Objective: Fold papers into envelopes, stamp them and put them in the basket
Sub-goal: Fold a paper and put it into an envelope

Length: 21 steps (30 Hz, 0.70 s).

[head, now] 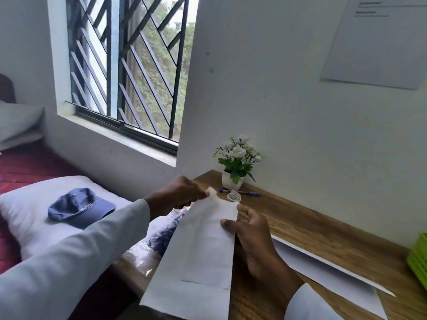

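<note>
While the folded paper [203, 245] stretches toward the viewer from just in front of the flower pot [231, 181], the left hand [182, 195] pinches its far corner and the right hand [250, 232] grips its right edge, thumb on top. This probably keeps the long strip taut for a square crease. Spare sheets [323, 264] lie on the counter [323, 225] right of the pot, and the green basket [419, 257] sits farther right, seemingly within reach for finished envelopes.

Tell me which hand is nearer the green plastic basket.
Right. The right hand holds the folded white paper, left of the green plastic basket; the left hand pinches it farther left.
</note>
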### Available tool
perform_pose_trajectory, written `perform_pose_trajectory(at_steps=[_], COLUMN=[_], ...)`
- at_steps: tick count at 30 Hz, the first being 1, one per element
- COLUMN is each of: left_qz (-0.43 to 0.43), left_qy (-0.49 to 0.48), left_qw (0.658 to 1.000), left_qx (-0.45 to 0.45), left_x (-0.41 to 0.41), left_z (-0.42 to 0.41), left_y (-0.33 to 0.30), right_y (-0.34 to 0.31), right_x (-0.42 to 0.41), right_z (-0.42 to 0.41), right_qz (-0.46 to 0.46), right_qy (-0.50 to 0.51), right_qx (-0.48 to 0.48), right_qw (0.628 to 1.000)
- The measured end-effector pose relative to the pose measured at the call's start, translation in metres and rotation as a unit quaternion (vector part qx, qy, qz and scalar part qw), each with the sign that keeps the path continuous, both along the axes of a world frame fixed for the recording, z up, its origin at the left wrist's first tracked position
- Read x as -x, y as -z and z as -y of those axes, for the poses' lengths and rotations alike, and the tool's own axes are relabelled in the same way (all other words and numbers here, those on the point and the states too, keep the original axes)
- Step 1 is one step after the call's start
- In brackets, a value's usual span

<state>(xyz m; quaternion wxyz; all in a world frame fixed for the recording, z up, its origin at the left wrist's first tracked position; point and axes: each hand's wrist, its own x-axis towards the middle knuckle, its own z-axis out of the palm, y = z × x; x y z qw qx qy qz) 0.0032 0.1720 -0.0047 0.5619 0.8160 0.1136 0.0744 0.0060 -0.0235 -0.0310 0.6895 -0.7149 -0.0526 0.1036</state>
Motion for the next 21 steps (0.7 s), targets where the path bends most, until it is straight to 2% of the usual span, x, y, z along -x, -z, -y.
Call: perform_pose_trajectory(at_steps=[5,8,10,16,21], left_qz=[0.043,0.06,0.092,0.225,0.289], left_qy=[-0.023,0.017,0.007,-0.094,-0.176], left_qw=[0.998,0.99,0.978,0.901,0.847], left_qx=[0.038,0.125,0.185,0.36,0.41], left_x=[-0.011,-0.01,-0.01,-0.028,-0.05], left_z=[0.014,0.022,0.028,0.035,0.034], left_y=[-0.008,-0.012,-0.016,-0.043,-0.059], right_y=[-0.012,-0.02,-0.024,-0.038,-0.055], right_x=[-0.003,-0.004,-0.004,0.001,0.004], right_z=[0.007,0.013,0.017,0.038,0.068], right_qz=[0.026,0.034,0.036,0.041,0.097], right_qy=[0.016,0.009,-0.005,-0.057,-0.028], right_qx=[-0.05,-0.089,-0.109,-0.097,-0.063], right_qw=[0.998,0.995,0.993,0.993,0.993])
